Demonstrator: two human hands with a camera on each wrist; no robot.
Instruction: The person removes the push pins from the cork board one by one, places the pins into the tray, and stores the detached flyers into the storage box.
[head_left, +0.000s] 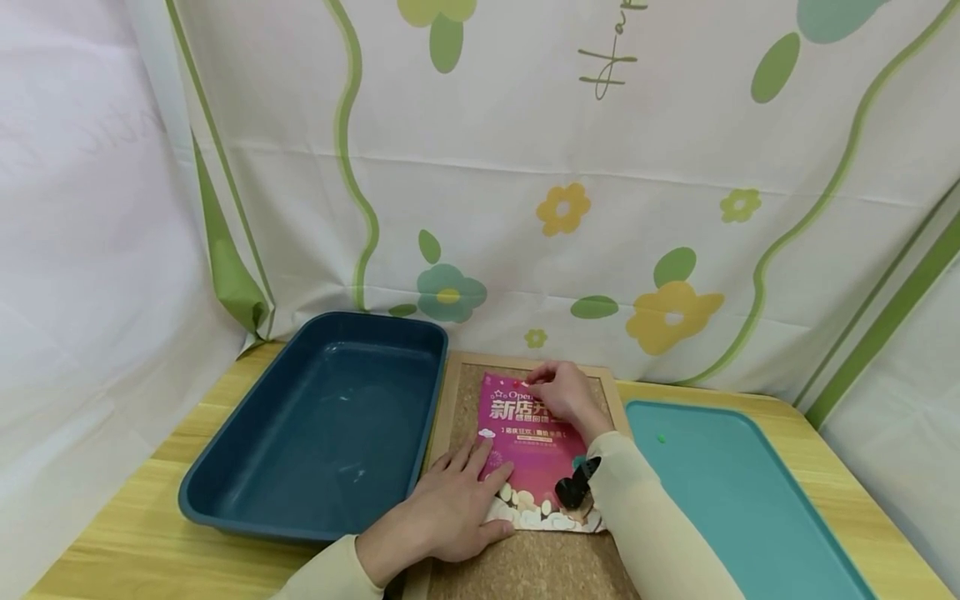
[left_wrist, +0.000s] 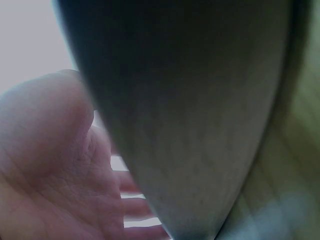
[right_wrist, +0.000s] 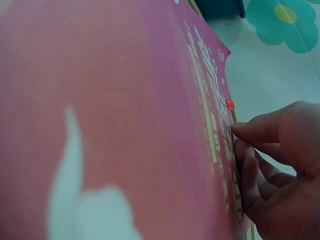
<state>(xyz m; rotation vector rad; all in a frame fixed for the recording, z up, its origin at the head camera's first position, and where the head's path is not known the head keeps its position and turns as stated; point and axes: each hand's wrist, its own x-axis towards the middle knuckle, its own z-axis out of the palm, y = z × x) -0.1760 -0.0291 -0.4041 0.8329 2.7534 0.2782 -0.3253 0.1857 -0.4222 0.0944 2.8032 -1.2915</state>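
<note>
A pink and purple flyer (head_left: 528, 458) with white lettering lies on a framed cork board (head_left: 517, 567). My left hand (head_left: 453, 504) rests on its lower left edge, fingers spread and nearly straight. At the flyer's top edge, my right hand (head_left: 562, 392) has thumb and index finger together on the paper's border. A red pushpin (right_wrist: 230, 104) stands at that edge, just beside the right thumb; whether anything else sits between the fingertips is hidden. In the left wrist view, a blurred dark surface covers part of the left hand (left_wrist: 65, 165).
A deep dark blue tray (head_left: 315, 433) stands left of the board, close to its frame. On the right lies a shallow teal tray (head_left: 720, 483) with a small green piece (head_left: 662, 437) on it. A flowered curtain (head_left: 487, 167) hangs behind the wooden table (head_left: 112, 533).
</note>
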